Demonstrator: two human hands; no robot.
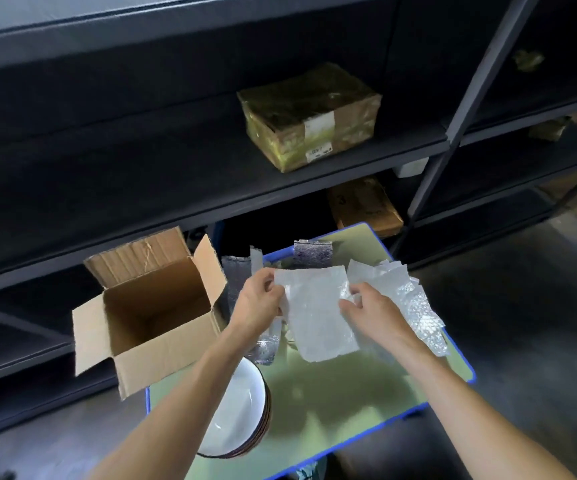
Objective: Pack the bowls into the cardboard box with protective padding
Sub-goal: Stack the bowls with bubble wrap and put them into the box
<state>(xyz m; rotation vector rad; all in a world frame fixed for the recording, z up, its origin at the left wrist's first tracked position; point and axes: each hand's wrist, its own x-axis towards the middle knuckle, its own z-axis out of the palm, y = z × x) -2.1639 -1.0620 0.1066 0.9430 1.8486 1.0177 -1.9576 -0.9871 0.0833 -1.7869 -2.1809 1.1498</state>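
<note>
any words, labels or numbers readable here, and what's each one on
None can be read.
On the wrapped box: two white labels, print too blurred to read.
On the flat brown box: dark marks, too blurred to read.
On the open cardboard box: no print visible.
On the white sheet: blank.

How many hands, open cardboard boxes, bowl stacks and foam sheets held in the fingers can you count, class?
Hands: 2 (left hand, right hand)
Open cardboard box: 1
Bowl stack: 1
Foam sheet, held by both hands: 1
Total: 5
</note>
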